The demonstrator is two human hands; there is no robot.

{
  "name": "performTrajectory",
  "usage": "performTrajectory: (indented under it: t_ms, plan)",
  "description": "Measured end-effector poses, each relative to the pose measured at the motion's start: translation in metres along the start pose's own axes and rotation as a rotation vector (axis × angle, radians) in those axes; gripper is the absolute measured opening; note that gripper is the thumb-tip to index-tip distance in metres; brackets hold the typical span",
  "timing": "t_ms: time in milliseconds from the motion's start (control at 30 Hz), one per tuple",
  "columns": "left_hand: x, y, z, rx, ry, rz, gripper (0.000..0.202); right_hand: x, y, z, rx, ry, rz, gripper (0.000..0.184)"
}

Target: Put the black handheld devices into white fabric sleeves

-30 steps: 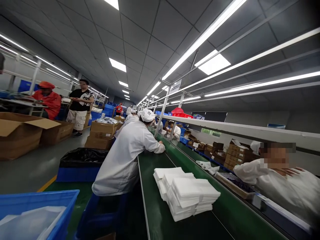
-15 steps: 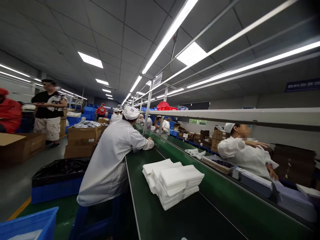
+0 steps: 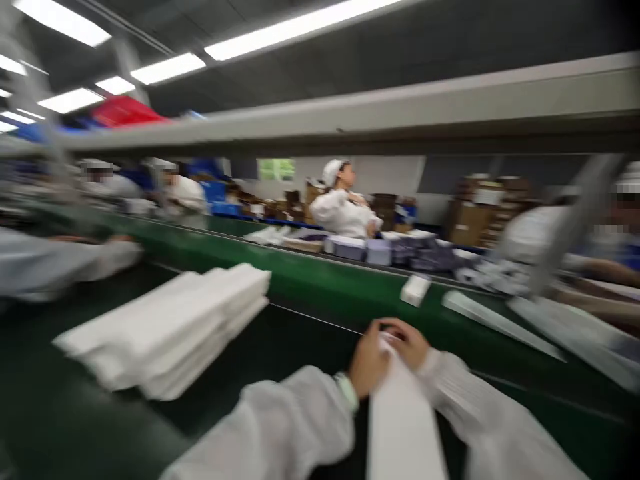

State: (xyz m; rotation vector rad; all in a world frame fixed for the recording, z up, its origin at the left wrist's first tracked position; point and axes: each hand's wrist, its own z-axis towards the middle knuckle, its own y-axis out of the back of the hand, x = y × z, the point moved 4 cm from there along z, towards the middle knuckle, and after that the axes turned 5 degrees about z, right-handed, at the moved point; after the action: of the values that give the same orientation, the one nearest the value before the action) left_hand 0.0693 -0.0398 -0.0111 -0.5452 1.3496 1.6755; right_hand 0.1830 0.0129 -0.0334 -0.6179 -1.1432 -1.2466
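Observation:
Both my hands are low in the middle of the blurred view, over the green conveyor belt [image 3: 300, 293]. My left hand [image 3: 369, 357] and my right hand [image 3: 407, 340] are closed together on the far end of a long white flat piece [image 3: 403, 420] that runs back toward me. A tall stack of white folded pieces [image 3: 170, 327] lies on the belt to the left of my hands. White sleeves cover both my arms.
A small white box [image 3: 415, 289] and a long white strip [image 3: 495, 323] lie on the raised green strip beyond my hands. Across the belt, people in white coats and caps sit behind grey boxes [image 3: 380, 250]. A grey shelf [image 3: 350, 113] spans overhead. Another worker's sleeve [image 3: 65, 260] reaches in at left.
The camera swung right and down from the long aisle view. My hands, unseen before, are now in view gripping the white piece. The white stack now sits at left.

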Motion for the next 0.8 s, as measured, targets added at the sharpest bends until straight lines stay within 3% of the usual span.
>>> performTrajectory:
  t_ms: [133, 267, 367, 433, 533, 633, 800]
  plan:
    - [0.019, -0.012, 0.017, 0.08, -0.032, -0.112, 0.042, 0.01, 0.003, 0.009, -0.064, 0.039, -0.257, 0.035]
    - [0.025, -0.013, 0.022, 0.068, 0.004, -0.136, 0.041, 0.019, 0.008, 0.01, -0.135, 0.086, -0.521, 0.031]
    - [0.029, -0.011, 0.02, 0.011, 0.074, -0.138, 0.045, 0.029, 0.03, -0.003, -0.385, 0.038, -0.367, 0.032]
    - [0.033, -0.01, 0.014, -0.026, 0.141, -0.163, 0.047, 0.026, 0.045, -0.018, -0.603, -0.094, -0.141, 0.033]
    - [0.034, -0.011, -0.004, -0.025, 0.272, -0.283, 0.051, 0.011, 0.04, -0.051, -0.804, -0.345, 0.218, 0.039]
    - [0.025, -0.018, -0.02, 0.033, 0.321, -0.366, 0.055, 0.005, 0.016, -0.078, -0.846, -0.384, 0.371, 0.046]
    - [0.009, -0.023, -0.021, 0.007, 0.297, -0.47, 0.055, 0.0, -0.002, -0.088, -0.825, -0.317, 0.253, 0.046]
